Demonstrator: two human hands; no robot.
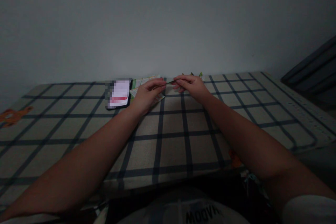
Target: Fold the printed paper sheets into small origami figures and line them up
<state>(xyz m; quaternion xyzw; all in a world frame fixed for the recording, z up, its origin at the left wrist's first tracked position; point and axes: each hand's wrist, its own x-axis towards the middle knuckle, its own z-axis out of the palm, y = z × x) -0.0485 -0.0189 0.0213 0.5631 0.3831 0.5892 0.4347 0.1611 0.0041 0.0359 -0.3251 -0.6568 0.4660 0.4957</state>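
Between both hands runs a thin, dark greenish strip (170, 82), seen almost edge-on and too small to name. My left hand (148, 94) pinches its left end, fingers closed. At the other end, my right hand (190, 83) grips it between thumb and fingers, with the lower fingers curled beneath. Printed green and white paper packets (144, 81) lie on the table beneath and behind my left hand, which partly covers them. Small green and yellow bits (201, 75) show behind my right hand; what they are is hidden.
A phone with a lit screen (119, 92), partly blurred out, lies left of the packets. The checked tablecloth (172, 147) covers the table up to the grey wall (168, 24). An orange shape (15, 116) sits at the left edge. Dark striped fabric (315, 64) rises at the right.
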